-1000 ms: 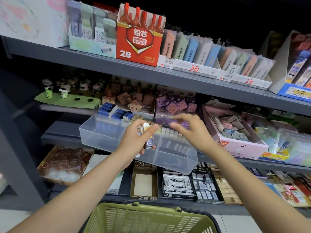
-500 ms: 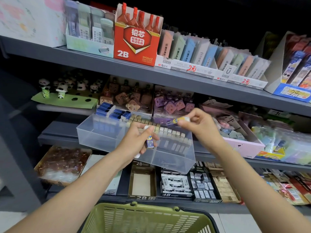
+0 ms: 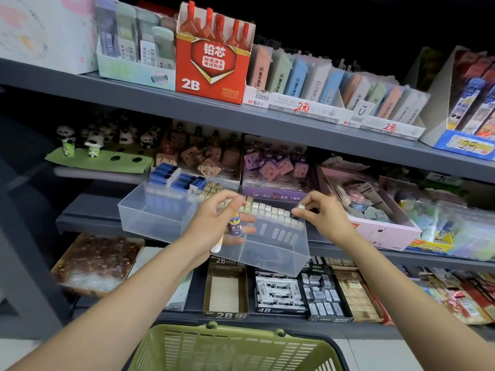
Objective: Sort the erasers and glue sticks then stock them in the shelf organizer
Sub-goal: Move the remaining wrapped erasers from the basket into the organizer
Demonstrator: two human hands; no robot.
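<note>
green basket (image 3: 241,349) cropped below, price labels (image 3: 304,107) blurred

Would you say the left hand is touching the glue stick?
Touching: the head view shows the left hand curled round the glue stick.

I face grey metal shelves (image 3: 203,111), stocked tiers; dark void above; pale floor (image 3: 16,352) below.

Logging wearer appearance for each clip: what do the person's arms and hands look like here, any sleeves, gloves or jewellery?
Both forearms are bare from the bottom edge of the frame up to the wrists; no sleeve shows. The left hand and right hand wear no gloves, and no watch, bracelet or ring is visible. Fingers are uncovered, with short nails where they can be seen. Nothing is marked or taped on either arm.
</note>
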